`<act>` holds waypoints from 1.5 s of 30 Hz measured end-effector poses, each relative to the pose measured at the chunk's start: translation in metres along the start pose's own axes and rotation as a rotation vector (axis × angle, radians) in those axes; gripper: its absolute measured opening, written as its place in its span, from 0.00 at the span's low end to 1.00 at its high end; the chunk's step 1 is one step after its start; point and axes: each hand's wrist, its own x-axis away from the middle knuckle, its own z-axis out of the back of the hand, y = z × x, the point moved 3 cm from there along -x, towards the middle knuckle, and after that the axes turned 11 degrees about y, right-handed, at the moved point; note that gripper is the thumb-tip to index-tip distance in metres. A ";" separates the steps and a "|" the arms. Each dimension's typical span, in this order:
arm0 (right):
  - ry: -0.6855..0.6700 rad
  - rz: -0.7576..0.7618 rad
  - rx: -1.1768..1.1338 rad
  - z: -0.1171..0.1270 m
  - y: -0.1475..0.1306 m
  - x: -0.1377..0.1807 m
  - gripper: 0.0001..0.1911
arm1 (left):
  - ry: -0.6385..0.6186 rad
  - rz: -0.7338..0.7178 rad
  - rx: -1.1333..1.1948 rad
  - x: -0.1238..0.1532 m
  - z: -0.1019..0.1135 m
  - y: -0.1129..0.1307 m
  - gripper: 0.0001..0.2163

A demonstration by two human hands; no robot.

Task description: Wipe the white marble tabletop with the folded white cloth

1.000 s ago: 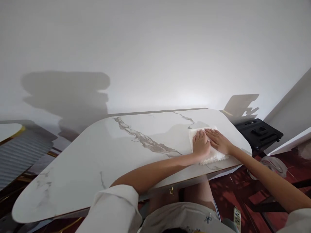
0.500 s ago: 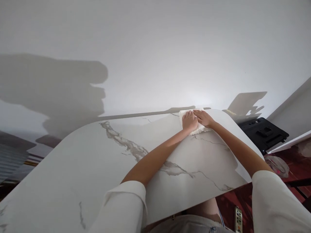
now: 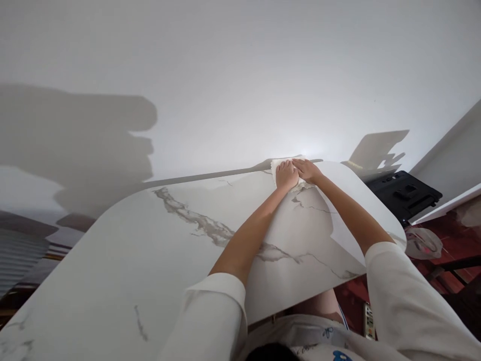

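Observation:
A folded white cloth [image 3: 303,185] lies at the far edge of a white marble-patterned table [image 3: 150,250], close against the wall. My left hand [image 3: 286,175] presses down on it, its fingers bent over the fabric and pointing away from me. Beside it, my right hand [image 3: 308,171] lies flat with fingers stretched out toward the left one. The two hands touch or nearly touch. Fabric shows behind the fingers and below the palms. What is under the palms is hidden.
The pale wall [image 3: 225,100] rises right behind the table. A black case [image 3: 406,194] stands past the right end. Below it are a clear plastic bag [image 3: 424,243] and a red floor [image 3: 466,235]. A power strip [image 3: 369,321] lies beneath the near edge.
In the view, both hands and the cloth sit slightly further left and up. The camera has shifted too, so any slide of the cloth across the table is small.

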 end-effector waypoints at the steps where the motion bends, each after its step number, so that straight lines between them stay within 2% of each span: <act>1: -0.003 -0.006 0.005 0.002 -0.004 0.004 0.28 | -0.010 -0.005 -0.003 0.005 0.003 0.001 0.22; 7: 0.002 0.018 -0.017 0.016 -0.049 0.047 0.28 | -0.065 -0.028 -0.019 0.060 0.034 0.002 0.24; 11: -0.008 0.051 -0.033 0.031 -0.084 0.092 0.28 | -0.083 -0.004 -0.002 0.115 0.061 0.010 0.24; 15: -0.023 0.134 -0.103 0.055 -0.110 0.147 0.28 | -0.100 0.081 0.057 0.173 0.082 0.030 0.24; 19: -0.012 0.179 -0.160 0.078 -0.116 0.201 0.29 | -0.144 0.162 0.158 0.217 0.091 0.060 0.25; 23: -0.020 0.190 -0.156 0.095 -0.100 0.241 0.30 | -0.235 0.194 0.229 0.236 0.089 0.094 0.27; 28: -0.045 0.189 -0.151 0.105 -0.060 0.266 0.30 | -0.326 0.141 0.283 0.232 0.081 0.134 0.28; 34: -0.046 0.176 -0.152 0.099 0.005 0.253 0.30 | -0.352 0.111 0.304 0.194 0.051 0.161 0.29; 39: -0.041 0.127 -0.105 0.082 0.049 0.215 0.30 | -0.267 0.109 0.306 0.146 0.020 0.161 0.28; 45: -0.032 0.099 -0.065 0.056 0.082 0.154 0.31 | -0.206 0.069 0.261 0.087 -0.007 0.141 0.26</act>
